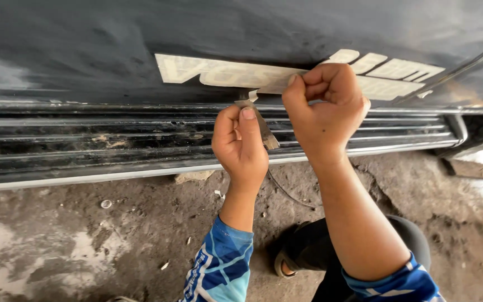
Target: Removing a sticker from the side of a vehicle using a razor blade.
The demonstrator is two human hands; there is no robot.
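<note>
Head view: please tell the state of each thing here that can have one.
Pale sticker: partly peeled, most of it on the dark panel.
Scraper blade: held tilted, tip at the sticker's lower edge.
Left hand: closed on the scraper.
Right hand: closed, pinching the loose strip.

1. the floor [85, 246] is rough grey-brown concrete with pale worn patches at the left.
2. small pale scraps [165, 265] lie scattered on it.
3. a thin dark wire [286, 193] lies on it near the dark car body's sill [85, 145].
</note>
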